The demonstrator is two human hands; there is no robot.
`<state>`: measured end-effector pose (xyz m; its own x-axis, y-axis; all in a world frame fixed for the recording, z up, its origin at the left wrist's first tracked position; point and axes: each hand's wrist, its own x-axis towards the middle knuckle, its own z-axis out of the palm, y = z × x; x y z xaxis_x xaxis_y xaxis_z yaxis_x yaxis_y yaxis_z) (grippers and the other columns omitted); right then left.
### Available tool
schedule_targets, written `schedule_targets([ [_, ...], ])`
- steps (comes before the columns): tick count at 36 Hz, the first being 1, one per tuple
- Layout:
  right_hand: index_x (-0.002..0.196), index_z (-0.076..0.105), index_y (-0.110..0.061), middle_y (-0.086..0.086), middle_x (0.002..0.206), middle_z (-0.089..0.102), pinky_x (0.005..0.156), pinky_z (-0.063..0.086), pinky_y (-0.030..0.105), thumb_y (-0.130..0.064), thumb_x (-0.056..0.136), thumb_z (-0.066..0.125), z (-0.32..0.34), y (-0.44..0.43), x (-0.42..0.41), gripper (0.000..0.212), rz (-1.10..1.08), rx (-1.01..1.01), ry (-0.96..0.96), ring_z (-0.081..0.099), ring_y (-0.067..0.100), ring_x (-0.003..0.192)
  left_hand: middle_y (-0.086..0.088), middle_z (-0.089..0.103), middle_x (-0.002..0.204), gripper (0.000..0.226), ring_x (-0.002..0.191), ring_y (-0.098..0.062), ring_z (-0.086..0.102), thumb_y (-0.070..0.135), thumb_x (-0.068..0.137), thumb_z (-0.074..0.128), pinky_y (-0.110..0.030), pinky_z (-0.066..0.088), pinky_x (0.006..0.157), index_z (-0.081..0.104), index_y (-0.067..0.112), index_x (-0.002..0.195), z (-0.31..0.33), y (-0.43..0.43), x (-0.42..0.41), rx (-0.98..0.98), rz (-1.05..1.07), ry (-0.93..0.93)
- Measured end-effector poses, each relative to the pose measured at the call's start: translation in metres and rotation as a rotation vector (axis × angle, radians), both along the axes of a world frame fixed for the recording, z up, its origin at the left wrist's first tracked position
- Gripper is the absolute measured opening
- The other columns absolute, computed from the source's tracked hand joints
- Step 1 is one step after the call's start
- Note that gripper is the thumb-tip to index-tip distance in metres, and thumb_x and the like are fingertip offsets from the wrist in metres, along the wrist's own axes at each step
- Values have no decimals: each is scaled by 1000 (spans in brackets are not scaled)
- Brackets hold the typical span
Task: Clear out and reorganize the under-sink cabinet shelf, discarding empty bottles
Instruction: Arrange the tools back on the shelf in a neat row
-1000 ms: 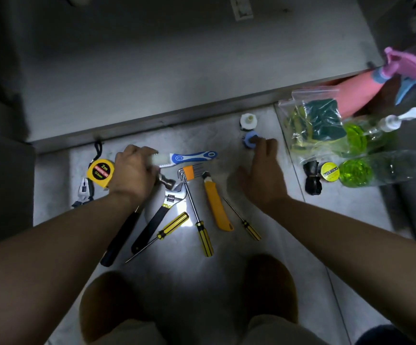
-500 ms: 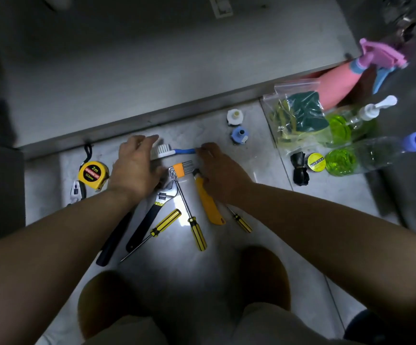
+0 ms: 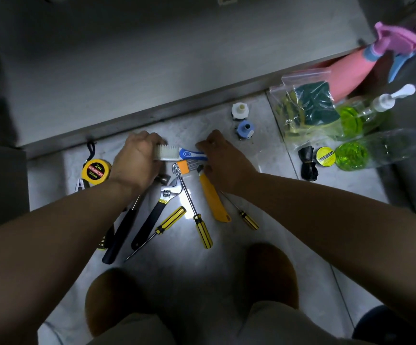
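The steel cabinet shelf (image 3: 152,70) spans the top of the view, and what belongs to it lies spread on the tiled floor (image 3: 264,155) in front, so I judge the step in hand to be sorting, not emptying. At the right are the bottles: a pink spray bottle (image 3: 351,73) at the shelf's end, then a pump bottle (image 3: 361,113) and a blue-capped bottle (image 3: 388,148), both clear with some green liquid, beside a zip bag (image 3: 306,108) of sponges. Both hands are on one brush (image 3: 177,154): the left hand (image 3: 137,163) curls its fingers over the white bristle head, and the right hand (image 3: 224,165) pinches the blue handle. The brush sits just above the hex keys (image 3: 184,168), among a wrench (image 3: 157,207), a utility knife (image 3: 214,197), screwdrivers (image 3: 203,230) and a tape measure (image 3: 95,170). The next move likely calls for setting the brush with the cleaning things at the right, then hefting each bottle to find empties.
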<state>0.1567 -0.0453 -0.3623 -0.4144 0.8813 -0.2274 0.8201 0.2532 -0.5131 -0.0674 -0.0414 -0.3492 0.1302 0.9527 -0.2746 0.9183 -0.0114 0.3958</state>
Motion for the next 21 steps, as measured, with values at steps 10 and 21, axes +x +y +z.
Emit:
schedule_targets([
  [10, 101, 64, -11, 7, 97, 56, 58, 39, 29, -29, 89, 65, 10, -41, 39, 21, -107, 51, 75, 60, 26, 74, 8, 68, 109, 27, 103, -23, 63, 29, 86, 72, -34, 50, 73, 67, 32, 113, 34, -24, 38, 173, -263, -51],
  [21, 75, 56, -15, 1, 76, 61, 63, 49, 38, -27, 77, 72, 27, -136, 131, 20, -628, -121, -32, 61, 25, 70, -7, 48, 131, 54, 118, -29, 56, 17, 85, 74, -45, 51, 91, 55, 17, 135, 20, -67, 118, -83, -182, -230],
])
